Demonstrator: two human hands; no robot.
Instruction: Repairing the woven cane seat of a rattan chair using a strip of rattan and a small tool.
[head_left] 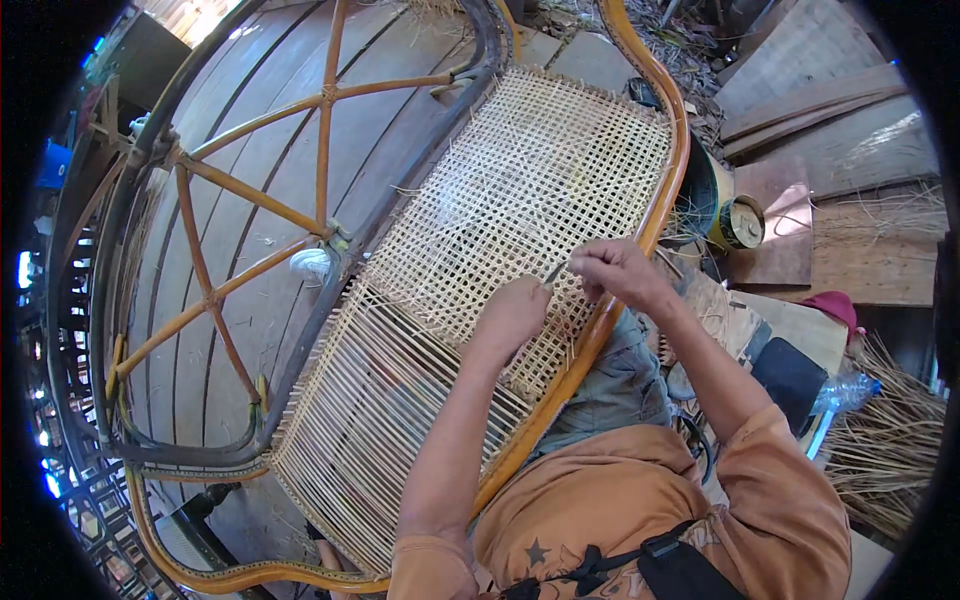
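Note:
Over the woven cane seat (540, 150), my left hand (512, 312) is closed in a pinch. A short, thin dark piece (555, 272) sticks up from its fingertips; its kind is not plain. My right hand (622, 272) is closed just to the right, its fingertips close to the piece's far end. What lies inside the right fingers is hidden. The far part of the seat has a dense open-hole weave, while the near left part shows parallel cane strands (370, 420) running one way. A curved, varnished rattan frame (560, 385) borders the seat by my lap.
A dark rattan backrest with crossed poles (265, 195) spreads to the left over a plank surface. To the right stand a tin can (742, 222), wooden boards (870, 240), a plastic bottle (848, 393) and a pile of loose cane strips (885, 450).

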